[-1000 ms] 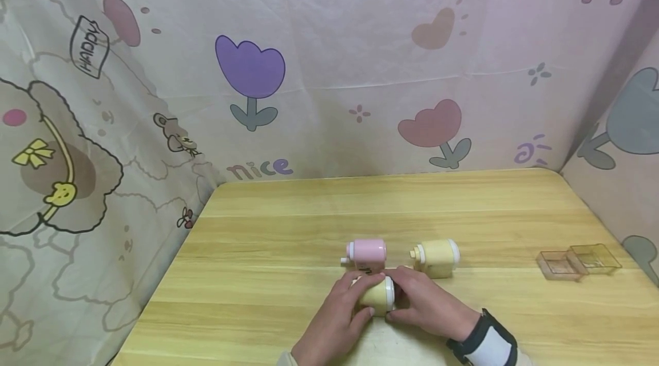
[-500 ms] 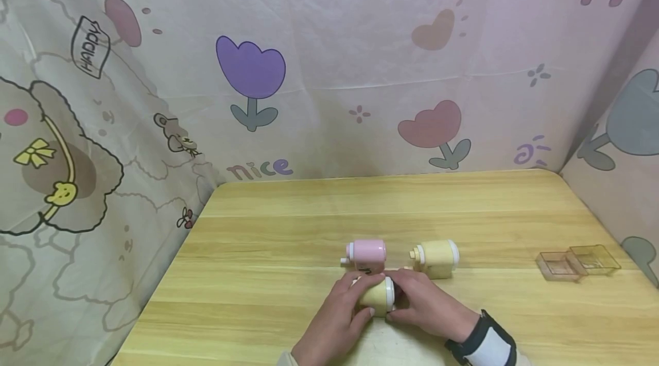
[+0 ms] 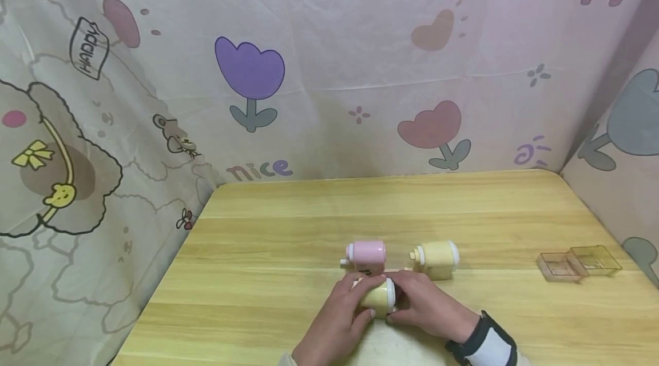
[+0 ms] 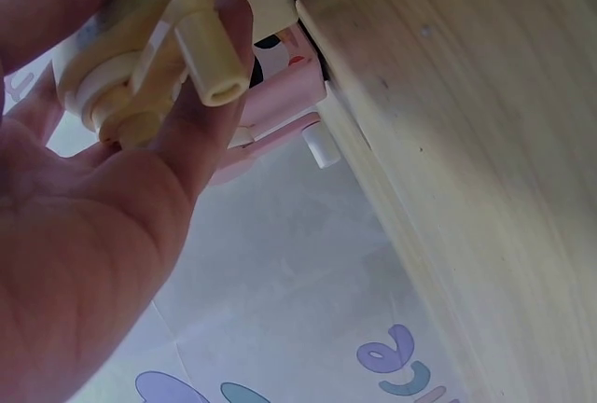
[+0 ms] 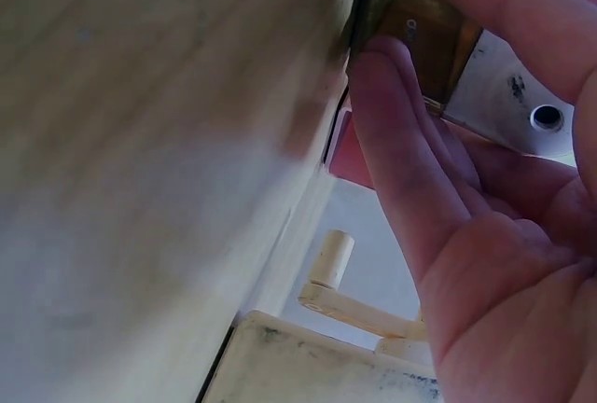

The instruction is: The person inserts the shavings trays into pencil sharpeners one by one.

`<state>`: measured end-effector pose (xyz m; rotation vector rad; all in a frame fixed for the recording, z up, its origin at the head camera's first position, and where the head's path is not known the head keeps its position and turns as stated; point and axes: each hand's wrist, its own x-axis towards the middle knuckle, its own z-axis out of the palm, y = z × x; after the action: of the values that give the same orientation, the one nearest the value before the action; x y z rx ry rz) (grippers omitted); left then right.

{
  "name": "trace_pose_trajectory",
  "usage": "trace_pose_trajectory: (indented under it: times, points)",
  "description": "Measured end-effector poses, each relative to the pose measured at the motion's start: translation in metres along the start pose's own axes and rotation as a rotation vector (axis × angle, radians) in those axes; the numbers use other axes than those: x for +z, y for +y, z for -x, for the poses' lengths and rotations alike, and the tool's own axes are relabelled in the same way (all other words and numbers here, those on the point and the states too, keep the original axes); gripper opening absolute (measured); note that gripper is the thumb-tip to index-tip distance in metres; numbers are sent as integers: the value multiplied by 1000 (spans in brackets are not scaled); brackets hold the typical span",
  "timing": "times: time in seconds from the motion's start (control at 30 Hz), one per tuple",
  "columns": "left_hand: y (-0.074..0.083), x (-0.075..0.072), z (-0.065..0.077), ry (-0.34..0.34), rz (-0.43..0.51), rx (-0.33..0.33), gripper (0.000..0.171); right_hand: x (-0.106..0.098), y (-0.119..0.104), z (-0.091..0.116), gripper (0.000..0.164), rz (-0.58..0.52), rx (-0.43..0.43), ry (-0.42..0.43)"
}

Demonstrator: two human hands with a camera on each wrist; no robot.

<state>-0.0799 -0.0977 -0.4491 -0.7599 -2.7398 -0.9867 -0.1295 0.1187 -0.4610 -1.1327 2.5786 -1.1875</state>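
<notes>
A yellow hand-crank pencil sharpener point(image 3: 378, 297) with a white end ring lies between both hands near the table's front. My left hand point(image 3: 337, 311) grips its body, thumb on the near side and fingers over the far side. Its crank point(image 4: 210, 53) sticks out beside the left fingers in the left wrist view. My right hand point(image 3: 427, 300) is at the opposite end, thumb and fingers around the see-through shavings drawer point(image 5: 424, 34) below the end face point(image 5: 508, 90) with its round pencil hole. The fingers partly cover the drawer.
Just behind the hands stand a pink sharpener point(image 3: 368, 253) and another yellow sharpener point(image 3: 439, 257). Two see-through drawers, one pinkish point(image 3: 561, 267) and one yellowish point(image 3: 597, 260), lie at the right on the wooden table point(image 3: 278, 223). Printed cloth point(image 3: 329, 68) hangs around it.
</notes>
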Motion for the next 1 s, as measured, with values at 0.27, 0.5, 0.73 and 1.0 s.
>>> trace_pose_trajectory:
  times: [0.27,0.5,0.73,1.0]
  points:
    - [0,2,0,5,-20,15,59,0,1,0,54,-12,-6,1]
    - [0,2,1,24,-35,30,60,1,1,0,55,-25,-13,11]
    - [1,1,1,15,-37,21,60,1,2,0,55,-25,-4,10]
    - [1,1,1,15,-32,23,60,1,2,-1,56,-8,3,5]
